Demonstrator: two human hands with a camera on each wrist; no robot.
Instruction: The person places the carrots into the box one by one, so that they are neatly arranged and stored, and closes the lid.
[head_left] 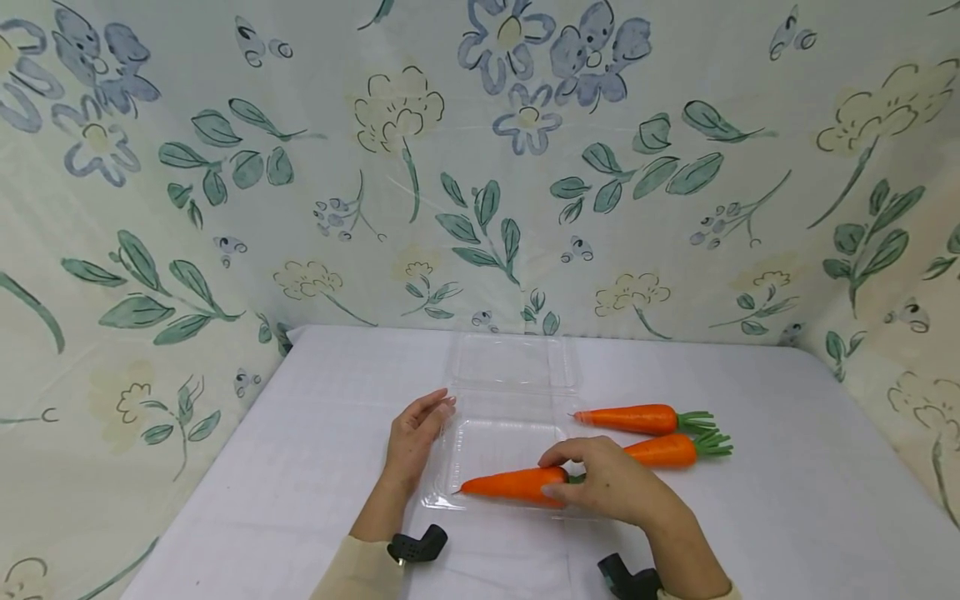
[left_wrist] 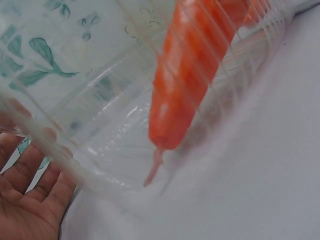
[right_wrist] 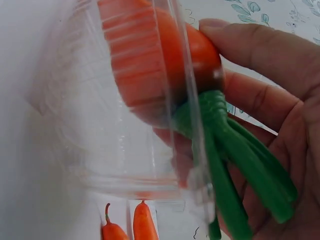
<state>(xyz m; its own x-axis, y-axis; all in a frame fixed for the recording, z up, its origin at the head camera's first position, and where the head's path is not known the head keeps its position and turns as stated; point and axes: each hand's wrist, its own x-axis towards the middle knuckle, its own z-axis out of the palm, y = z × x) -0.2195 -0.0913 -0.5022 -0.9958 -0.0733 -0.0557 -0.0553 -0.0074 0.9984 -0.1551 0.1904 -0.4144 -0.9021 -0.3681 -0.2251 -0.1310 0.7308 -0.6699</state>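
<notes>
A clear plastic clamshell container point(head_left: 498, 442) lies with its lid point(head_left: 502, 360) folded back behind it. My right hand point(head_left: 611, 483) pinches an orange carrot point(head_left: 506, 484) near its thick end, thumb on one side and fingers on the other. The carrot lies along the near side of the container, its thin tip pointing left. In the right wrist view its green stems point(right_wrist: 255, 172) reach past the container's rim toward the palm. My left hand point(head_left: 414, 432) is at the container's left side; its fingers point(left_wrist: 55, 192) extend along the outside wall in the left wrist view.
To the right of the container, two more carrots point(head_left: 630, 418) with green tops lie side by side, the nearer one point(head_left: 663, 451) partly behind my right hand. A white cloth point(head_left: 315, 467) covers the table. Floral fabric point(head_left: 480, 167) hangs behind and at both sides.
</notes>
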